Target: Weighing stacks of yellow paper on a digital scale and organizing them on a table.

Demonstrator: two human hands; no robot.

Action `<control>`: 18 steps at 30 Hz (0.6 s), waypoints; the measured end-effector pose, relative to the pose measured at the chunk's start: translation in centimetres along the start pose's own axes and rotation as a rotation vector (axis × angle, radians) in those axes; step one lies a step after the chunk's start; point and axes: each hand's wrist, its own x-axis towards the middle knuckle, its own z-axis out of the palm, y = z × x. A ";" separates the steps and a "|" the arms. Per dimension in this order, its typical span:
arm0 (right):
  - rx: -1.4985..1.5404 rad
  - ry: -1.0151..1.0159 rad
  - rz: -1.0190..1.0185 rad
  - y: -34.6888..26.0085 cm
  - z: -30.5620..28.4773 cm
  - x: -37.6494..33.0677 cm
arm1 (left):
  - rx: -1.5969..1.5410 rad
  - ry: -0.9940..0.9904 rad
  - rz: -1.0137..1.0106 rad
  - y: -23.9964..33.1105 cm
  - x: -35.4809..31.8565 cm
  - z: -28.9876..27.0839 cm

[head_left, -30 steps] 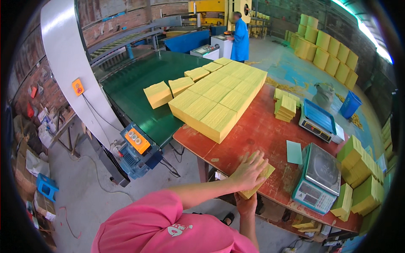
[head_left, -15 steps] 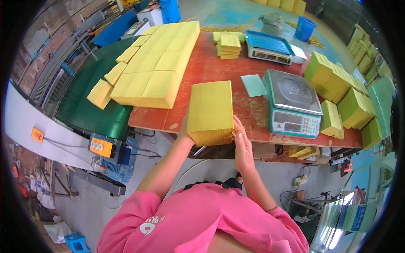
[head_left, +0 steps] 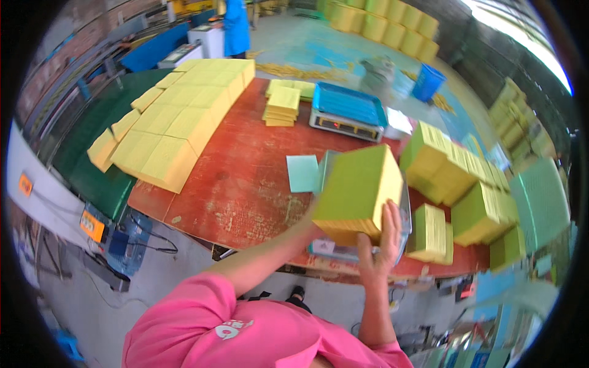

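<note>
A thick block of yellow paper sheets (head_left: 353, 190) is held up between my two hands, tilted, above the table scale. My right hand (head_left: 379, 248) presses against its right side, fingers up along the sheet edges and thumb at the lower front. On the left side, my left hand (head_left: 311, 226) is mostly hidden by the block; only the wrist and forearm show plainly. Under the block, the scale (head_left: 329, 164) is largely covered, with parts of its rim and front visible. A pale green card (head_left: 302, 173) lies just left of it.
Rows of yellow paper blocks (head_left: 178, 116) stand at the left, by a green conveyor belt (head_left: 73, 153). Another scale with a blue tray (head_left: 350, 107) sits farther back beside small paper stacks (head_left: 282, 105). More blocks (head_left: 442, 162) crowd the red table's (head_left: 227, 184) right side.
Both hands have carried the yellow paper block to the right, from in front of the table's edge to over the scale. The block is now tilted, and the view has turned right.
</note>
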 end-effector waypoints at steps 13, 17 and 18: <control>-0.168 -0.337 -0.139 10.7 -1.1 7.9 | -0.570 0.148 -0.391 -1.4 -2.2 5.5; -0.281 -0.402 -0.164 10.7 -0.3 6.6 | -0.101 0.046 -0.432 5.6 -7.3 2.2; -0.296 -0.421 -0.162 10.8 -0.2 6.5 | 0.162 0.163 -0.322 7.9 -8.3 0.2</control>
